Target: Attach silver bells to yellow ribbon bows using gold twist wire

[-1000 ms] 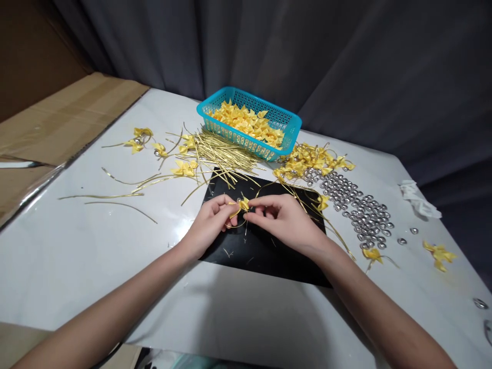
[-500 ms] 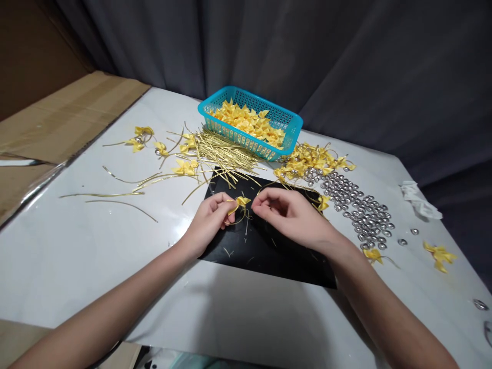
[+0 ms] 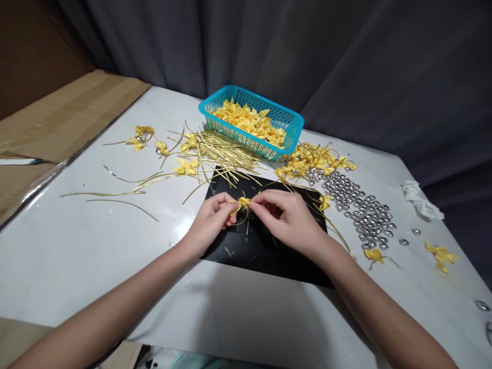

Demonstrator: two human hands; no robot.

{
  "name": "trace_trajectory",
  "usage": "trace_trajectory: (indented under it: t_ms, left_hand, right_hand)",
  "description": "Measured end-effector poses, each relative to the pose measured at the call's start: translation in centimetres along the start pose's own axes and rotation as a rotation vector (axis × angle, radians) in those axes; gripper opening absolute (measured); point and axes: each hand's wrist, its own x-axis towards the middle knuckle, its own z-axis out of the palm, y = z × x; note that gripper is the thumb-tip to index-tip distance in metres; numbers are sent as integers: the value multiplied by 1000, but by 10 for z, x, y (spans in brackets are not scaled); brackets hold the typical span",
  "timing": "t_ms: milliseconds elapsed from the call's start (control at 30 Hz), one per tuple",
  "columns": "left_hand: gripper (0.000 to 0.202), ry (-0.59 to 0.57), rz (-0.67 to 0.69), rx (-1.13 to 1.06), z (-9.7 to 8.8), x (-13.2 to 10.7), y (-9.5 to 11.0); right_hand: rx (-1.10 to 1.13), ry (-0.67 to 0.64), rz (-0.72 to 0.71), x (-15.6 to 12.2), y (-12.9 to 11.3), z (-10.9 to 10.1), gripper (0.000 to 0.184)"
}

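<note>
**Table (image 3: 96,246), white: contents, left to right**

1. Cardboard (image 3: 69,118): flat sheet along the left edge.
2. Loose wires (image 3: 103,194): gold, lying singly and well apart on the table. Loose bows (image 3: 140,136) lie beyond them.
3. Wire bundle (image 3: 225,151): gold, fanned out just in front of the basket, with its near ends crossing the mat's far edge.
4. Left hand (image 3: 210,221): above the mat's left corner. Thumb and forefinger are pinched on the bow's left end, and the other fingers are curled under.
5. Bow (image 3: 243,203): yellow ribbon, held clear of the mat (image 3: 269,256), which is black.
   - It sits directly between the two hands.
   - Its long axis runs left to right, from one set of fingertips to the other.
   - Both hands touch it, so neither is nearer.
   - A wire loop (image 3: 240,221) hangs from it toward the mat.
6. Right hand (image 3: 289,219): back upward. Thumb and forefinger are closed on the bow's right end, and the remaining fingers are loosely bent.
7. Basket (image 3: 246,139): blue, on the far side of the table, filled with ribbon folds (image 3: 249,120).
8. Bow pile (image 3: 315,159): yellow with wires attached, just right of the basket.
9. Silver beads (image 3: 361,210): spread in a band right of the mat.
10. White scrap (image 3: 421,201): near the right edge. A stray bow (image 3: 442,253) lies nearer the camera.
</note>
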Motion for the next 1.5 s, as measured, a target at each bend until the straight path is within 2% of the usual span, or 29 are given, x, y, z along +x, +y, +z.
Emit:
trace_trajectory:
  t_ms: [133,367,467,567,633,700,733,833,867,900,967,1067,1133,1167,1233,1500]
  left_hand:
    - [22,42,12,31,0,0,0]
    - [20,22,66,107,1,-2,1]
    - [20,14,82,95,1,-2,2]
    - [21,31,92,78,0,-2,3]
    - [21,40,98,52,-1,-3,5]
    - [21,30,105,-1,-3,-3,6]
    - [21,13,110,-39,-4,-3,7]
    - [20,-84,93,-189,-5,-3,9]
    - [20,-115,82,-240,-5,-3,9]
    - [20,-142,73,-286,-4,-3,9]
    - [20,-185,61,-352,-4,-4,9]
    - [19,-246,34,-399,-3,-5,8]
    - [19,-274,1,-414,-3,-5,8]
    - [19,-281,-13,-419,-3,-5,8]
    - [21,-278,-25,-430,-4,-5,9]
    - [21,-219,-38,-495,-7,-5,17]
  right_hand:
    - [160,11,93,0,-1,-10,15]
    - [833,-340,334,1,-9,-19,25]
    - [964,-413,396,1,-7,-24,28]
    - [827,-404,432,1,-2,-32,32]
    - [733,-457,446,3,2,-35,33]
    - [728,-505,483,6,7,-31,31]
    - [739,-460,515,8,8,-27,29]
    - [647,-172,614,11,10,-13,22]
    - [587,-167,629,11,10,-8,22]
    - [529,-218,626,10,10,-4,24]
    - [440,-316,526,7,8,2,23]
    - [358,-226,186,3,6,8,37]
    - [332,-239,19,2,6,11,27]
    - [333,-270,-7,3,7,11,19]
    - [365,-305,17,6,9,8,13]
    - [555,-393,227,10,16,-21,23]
